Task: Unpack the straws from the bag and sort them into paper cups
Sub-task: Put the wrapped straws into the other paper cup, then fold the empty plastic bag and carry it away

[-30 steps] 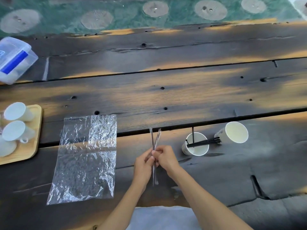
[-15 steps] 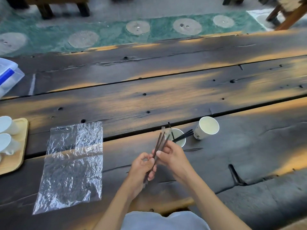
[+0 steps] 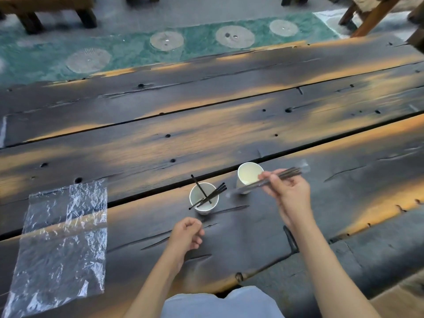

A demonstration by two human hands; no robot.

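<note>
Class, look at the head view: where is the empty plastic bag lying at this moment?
The plastic bag lies flat at the table's near-left, left of the left hand and the cup holding black straws.

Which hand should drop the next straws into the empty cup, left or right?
Right. The right hand already pinches the straws just above the empty cup. The left hand holds nothing and sits nearer the cup with black straws.
</note>
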